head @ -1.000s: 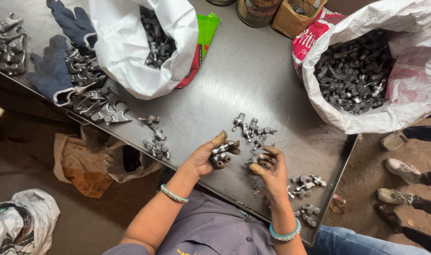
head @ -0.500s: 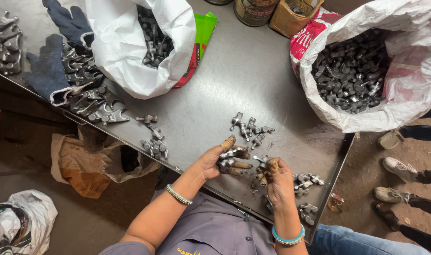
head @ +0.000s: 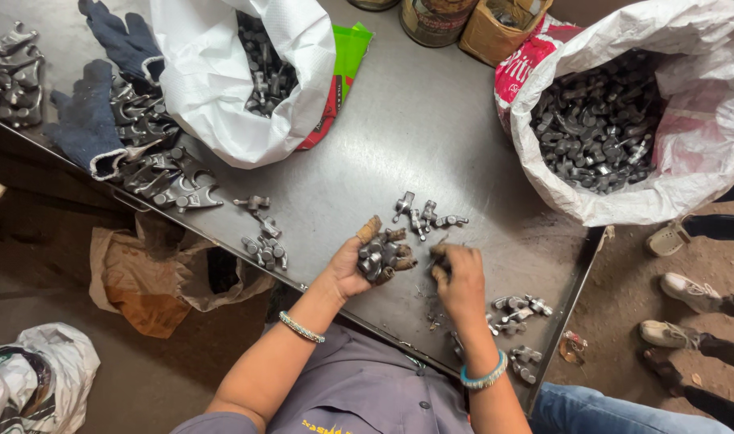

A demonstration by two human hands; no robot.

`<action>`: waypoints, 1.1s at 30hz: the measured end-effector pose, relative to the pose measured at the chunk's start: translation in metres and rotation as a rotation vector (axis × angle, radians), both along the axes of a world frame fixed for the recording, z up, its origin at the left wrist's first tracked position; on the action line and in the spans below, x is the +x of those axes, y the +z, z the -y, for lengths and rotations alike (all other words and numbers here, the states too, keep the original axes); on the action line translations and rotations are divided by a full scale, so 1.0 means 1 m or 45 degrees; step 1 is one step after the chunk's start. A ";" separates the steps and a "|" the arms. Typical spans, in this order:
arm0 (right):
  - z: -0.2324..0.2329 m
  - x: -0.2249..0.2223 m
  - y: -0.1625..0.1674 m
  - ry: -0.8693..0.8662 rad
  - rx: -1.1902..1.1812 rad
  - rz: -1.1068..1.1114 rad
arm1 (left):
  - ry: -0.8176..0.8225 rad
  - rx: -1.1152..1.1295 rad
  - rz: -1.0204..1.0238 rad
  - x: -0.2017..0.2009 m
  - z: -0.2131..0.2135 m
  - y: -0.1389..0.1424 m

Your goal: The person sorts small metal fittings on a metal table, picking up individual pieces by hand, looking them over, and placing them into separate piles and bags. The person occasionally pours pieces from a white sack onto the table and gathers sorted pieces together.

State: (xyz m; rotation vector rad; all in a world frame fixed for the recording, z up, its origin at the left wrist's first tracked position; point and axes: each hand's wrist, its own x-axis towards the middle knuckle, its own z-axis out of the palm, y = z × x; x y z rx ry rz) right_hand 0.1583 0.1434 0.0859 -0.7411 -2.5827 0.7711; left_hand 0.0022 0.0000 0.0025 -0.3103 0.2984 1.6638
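My left hand [head: 365, 259] is cupped palm up over the dark metal table [head: 431, 128] and holds a handful of small grey metal parts [head: 380, 255]. My right hand [head: 458, 278] is beside it, palm down, fingers curled at the table surface; whether they pinch a part I cannot tell. Just beyond both hands lies a small cluster of loose metal parts [head: 423, 213]. More loose parts [head: 518, 309] lie to the right of my right wrist, near the table's front edge.
A big white sack [head: 624, 193] full of metal parts stands at the right. A second white sack [head: 222, 96] lies at the upper left, beside dark blue gloves [head: 94, 120] and larger metal pieces [head: 154, 173]. Another person's feet [head: 688, 289] are right of the table.
My two hands have drawn closer together, and my left hand has turned palm up with more parts gathered in it. The view has shifted slightly.
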 end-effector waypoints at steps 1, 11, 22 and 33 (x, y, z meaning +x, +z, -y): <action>0.005 0.007 0.002 -0.011 -0.026 0.030 | -0.007 -0.005 -0.004 -0.004 0.000 0.001; 0.013 0.033 -0.013 -0.181 -0.182 0.136 | -0.007 -0.107 -0.079 -0.002 -0.001 -0.017; -0.015 0.068 -0.060 -0.345 -1.655 -0.555 | -0.035 -0.132 -0.073 0.006 -0.001 -0.007; -0.118 0.026 0.062 -0.415 -1.046 -0.756 | 0.186 0.125 -0.444 0.005 -0.189 0.097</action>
